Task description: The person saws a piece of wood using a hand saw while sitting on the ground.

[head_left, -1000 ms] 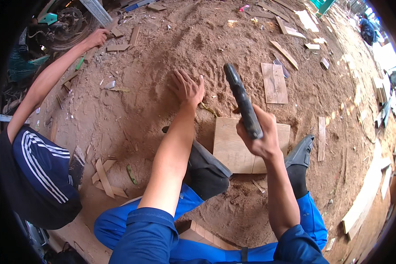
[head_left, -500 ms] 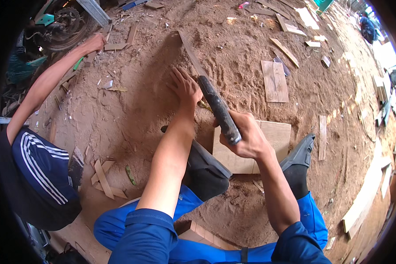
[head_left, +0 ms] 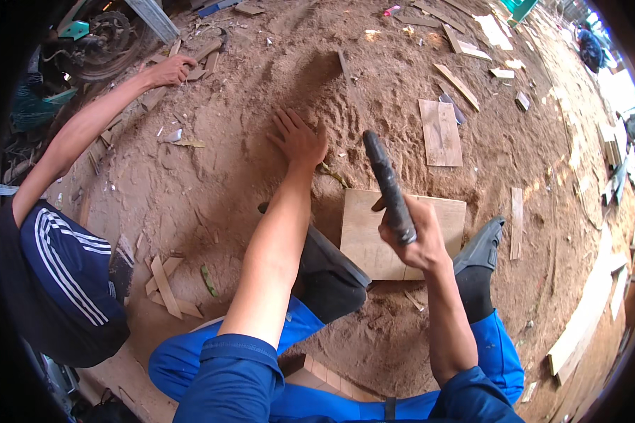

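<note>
My right hand is closed around the black handle of a machete. Its thin blade, seen nearly edge-on, points away from me over the dirt. Beneath that hand a flat wooden board lies between my two feet, partly covered by the hand and wrist. My left hand rests palm down on the sandy ground, fingers spread, holding nothing. It lies to the left of the machete, apart from it. A small green-brown leaf or stem is close to its wrist.
At the left a co-worker's hand reaches among wood scraps near a motorbike wheel. Another flat wood piece lies ahead on the right. Crossed strips lie at lower left, and a long plank at right.
My right hand has swung the machete to the right, its tip moving from left to right. My left hand has barely moved. The co-worker's hand has shifted right over the scraps.
</note>
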`<state>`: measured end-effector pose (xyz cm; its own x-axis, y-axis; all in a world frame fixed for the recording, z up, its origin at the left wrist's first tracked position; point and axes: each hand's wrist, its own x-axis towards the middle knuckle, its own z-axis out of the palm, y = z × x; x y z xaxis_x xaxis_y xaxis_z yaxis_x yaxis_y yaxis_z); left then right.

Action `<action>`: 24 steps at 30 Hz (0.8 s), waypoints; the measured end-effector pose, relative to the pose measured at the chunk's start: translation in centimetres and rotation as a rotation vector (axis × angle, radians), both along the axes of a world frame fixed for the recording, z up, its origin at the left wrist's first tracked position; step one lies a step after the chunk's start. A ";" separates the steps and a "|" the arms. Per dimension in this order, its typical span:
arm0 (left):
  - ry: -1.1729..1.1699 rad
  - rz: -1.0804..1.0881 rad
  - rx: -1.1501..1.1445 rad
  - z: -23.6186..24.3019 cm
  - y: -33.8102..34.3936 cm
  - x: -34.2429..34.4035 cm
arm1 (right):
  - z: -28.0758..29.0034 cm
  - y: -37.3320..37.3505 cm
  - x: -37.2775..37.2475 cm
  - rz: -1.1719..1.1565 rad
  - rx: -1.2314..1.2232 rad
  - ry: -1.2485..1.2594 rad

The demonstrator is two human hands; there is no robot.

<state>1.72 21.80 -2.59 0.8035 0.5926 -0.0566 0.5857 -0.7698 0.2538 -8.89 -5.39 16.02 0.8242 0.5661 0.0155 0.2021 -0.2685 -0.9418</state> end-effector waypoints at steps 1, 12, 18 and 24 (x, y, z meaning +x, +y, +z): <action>-0.009 -0.002 -0.013 -0.2 -0.1 -0.1 | 0.8 0.2 -0.4 0.057 -0.003 0.027; 0.001 0.007 0.000 -0.1 0.4 0.0 | 3.4 -5.1 -4.7 0.065 -0.025 0.053; 0.020 0.011 0.007 0.2 0.5 0.2 | 3.0 -5.1 -3.7 -0.013 0.065 0.082; -0.073 0.007 -0.027 0.2 0.3 0.4 | 1.5 -4.3 -5.3 0.089 0.076 0.149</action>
